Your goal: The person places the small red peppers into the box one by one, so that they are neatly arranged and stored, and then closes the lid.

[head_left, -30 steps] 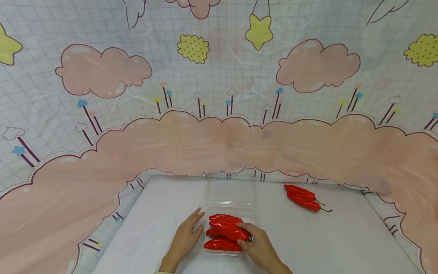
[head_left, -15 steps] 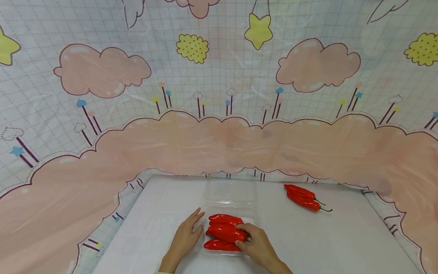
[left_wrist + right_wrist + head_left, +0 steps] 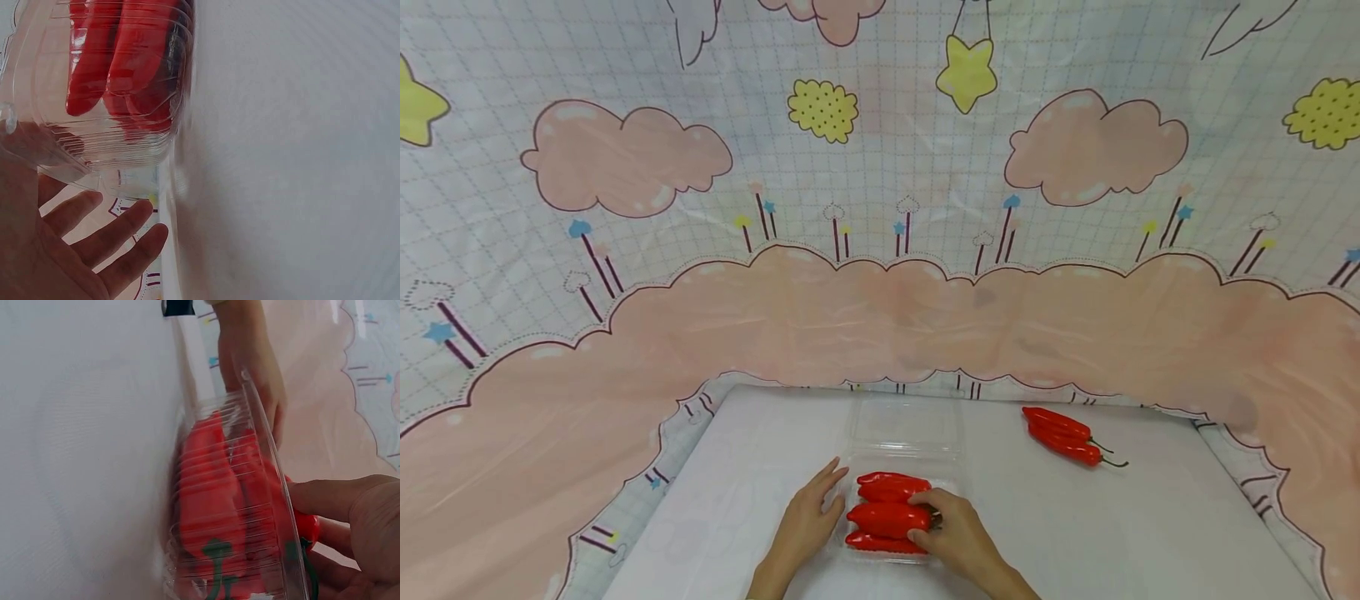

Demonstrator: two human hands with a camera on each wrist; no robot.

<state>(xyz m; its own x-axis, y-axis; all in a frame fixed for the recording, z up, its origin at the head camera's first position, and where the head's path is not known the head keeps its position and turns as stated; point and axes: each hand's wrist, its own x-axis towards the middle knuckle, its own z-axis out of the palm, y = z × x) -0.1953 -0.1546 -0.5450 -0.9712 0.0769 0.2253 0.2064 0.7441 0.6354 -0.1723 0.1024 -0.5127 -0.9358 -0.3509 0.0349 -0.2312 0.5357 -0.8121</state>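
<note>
My right hand [image 3: 958, 533] pinches a red chili pepper [image 3: 883, 519] near its stem end, between thumb and fingers. That pepper lies over others inside a clear plastic box [image 3: 125, 147]. Behind it is another red pepper [image 3: 891, 483], and one more [image 3: 883, 544] shows along the front. Green stems [image 3: 217, 550] appear through the ribbed wall in the right wrist view. My left hand [image 3: 805, 517] stands at the box's left side, its fingers spread and loosely extended, holding nothing. Whether it presses the plastic is hard to tell.
The box's clear lid [image 3: 904, 425] lies folded back on the white table [image 3: 1112, 533]. Two more red peppers [image 3: 1063, 437] with stems lie at the back right. A patterned cloth [image 3: 880, 321] hangs behind the table.
My right hand has shifted slightly left and toward me. The pepper in it has come lower and straighter across the box, between the back and front peppers. My left hand keeps its place.
</note>
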